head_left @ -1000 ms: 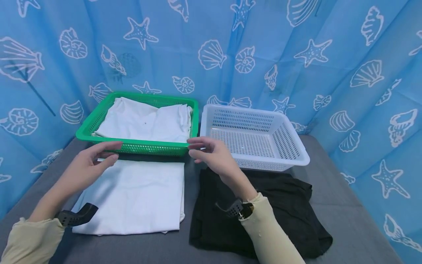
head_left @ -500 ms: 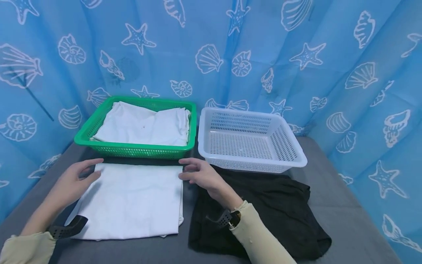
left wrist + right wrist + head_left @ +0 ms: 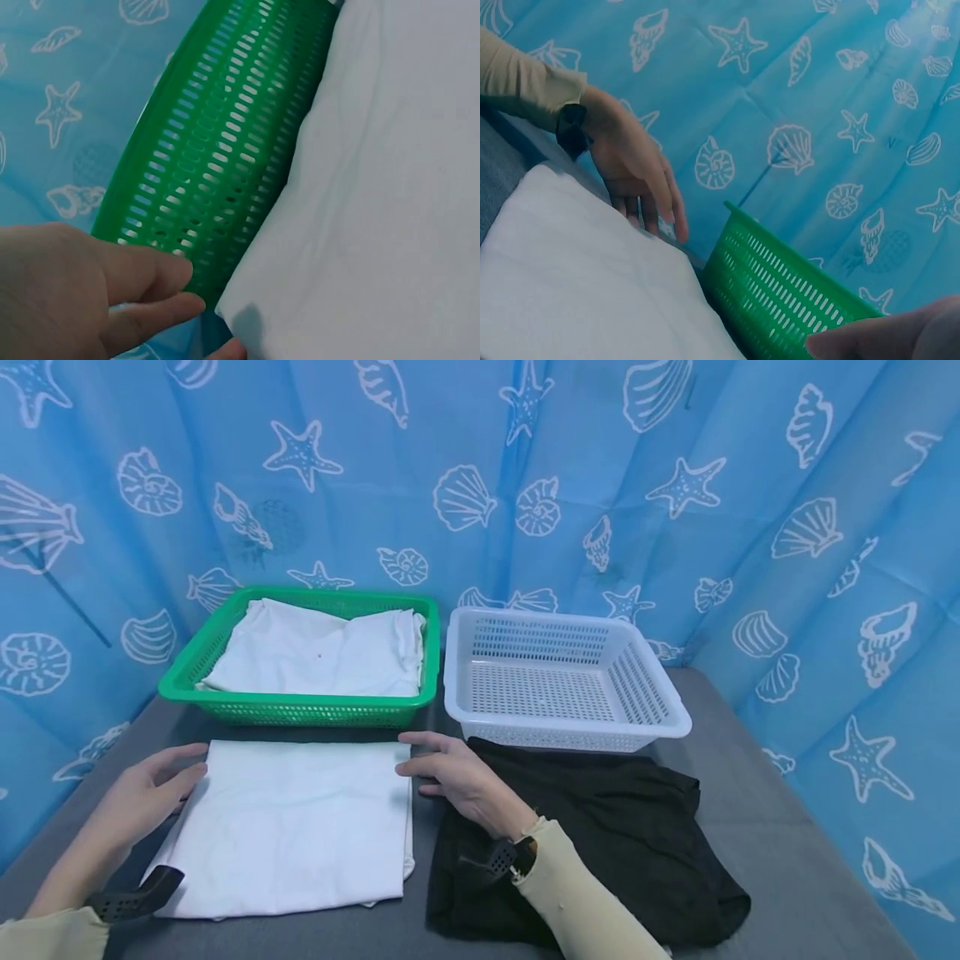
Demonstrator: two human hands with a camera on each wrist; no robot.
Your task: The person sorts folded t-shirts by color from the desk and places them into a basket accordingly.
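Note:
A folded white cloth lies flat at the front left of the table. My left hand is at its far left corner; in the left wrist view the fingertips are right beside that corner, slightly spread. At the far right corner, my right hand reaches in from the right, its fingers loosely extended over the cloth's edge. In the right wrist view only a finger of the right hand shows at the lower right. Neither hand is seen gripping anything. A folded black cloth lies under the right forearm.
Behind the white cloth stands a green basket with more white cloth in it. A white basket with nothing inside stands to its right. A blue shell-print curtain hangs behind and around the grey table.
Both hands have come down and back from the front of the green basket to the white cloth's far corners. The head view has shifted slightly.

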